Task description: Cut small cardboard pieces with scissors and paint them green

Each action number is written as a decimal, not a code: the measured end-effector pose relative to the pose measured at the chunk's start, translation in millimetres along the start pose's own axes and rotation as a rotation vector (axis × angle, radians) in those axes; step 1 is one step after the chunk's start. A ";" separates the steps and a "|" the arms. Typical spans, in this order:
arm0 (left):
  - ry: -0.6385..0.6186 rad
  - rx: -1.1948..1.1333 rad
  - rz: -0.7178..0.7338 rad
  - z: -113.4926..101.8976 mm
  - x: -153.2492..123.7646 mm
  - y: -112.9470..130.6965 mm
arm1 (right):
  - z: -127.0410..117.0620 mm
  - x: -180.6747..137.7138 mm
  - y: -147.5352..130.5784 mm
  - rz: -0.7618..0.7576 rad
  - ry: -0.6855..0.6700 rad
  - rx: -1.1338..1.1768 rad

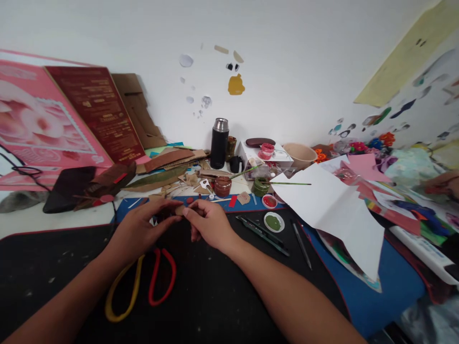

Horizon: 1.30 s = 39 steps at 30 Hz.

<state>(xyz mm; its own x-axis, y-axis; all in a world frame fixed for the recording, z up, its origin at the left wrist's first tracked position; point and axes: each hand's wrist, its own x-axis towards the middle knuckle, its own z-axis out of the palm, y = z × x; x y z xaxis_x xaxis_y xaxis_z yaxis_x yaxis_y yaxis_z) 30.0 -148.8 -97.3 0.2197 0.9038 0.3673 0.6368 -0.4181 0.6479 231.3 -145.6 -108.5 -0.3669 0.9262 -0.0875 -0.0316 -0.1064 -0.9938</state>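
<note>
My left hand and my right hand meet over the far part of the black mat. Between their fingertips is a small brown piece that looks like cardboard, pinched from both sides. Below my left hand lie scissors with one yellow handle and one red handle; the hand mostly hides their blades. To the right of my right hand, a dark green cutter knife rests on the mat, beside a white lid of green paint.
Along the wall stand a black flask, a brown paint jar, a green paint jar and a white box. Cardboard scraps pile up behind my hands. White paper spreads at right; a phone lies left.
</note>
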 end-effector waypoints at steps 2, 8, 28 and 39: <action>-0.005 -0.001 0.003 -1.0 -1.4 -1.7 | 0.9 -1.3 -0.5 -0.014 -0.002 -0.022; -0.002 0.011 -0.016 -1.3 -5.7 -2.7 | 3.3 -3.1 -1.3 -0.021 -0.015 -0.022; -0.026 0.011 0.050 -2.0 -7.3 -3.1 | 6.0 -3.0 -0.7 0.098 -0.056 0.116; 0.052 -0.032 0.062 1.6 -6.2 -10.9 | -2.5 2.4 -1.6 0.079 0.002 0.063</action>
<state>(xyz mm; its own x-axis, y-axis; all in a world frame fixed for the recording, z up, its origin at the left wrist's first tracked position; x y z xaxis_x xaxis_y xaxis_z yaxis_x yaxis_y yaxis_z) 22.8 -149.7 -107.7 0.2190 0.8704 0.4409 0.5991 -0.4766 0.6434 232.7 -142.3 -107.3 -0.3690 0.9146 -0.1656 -0.0615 -0.2018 -0.9775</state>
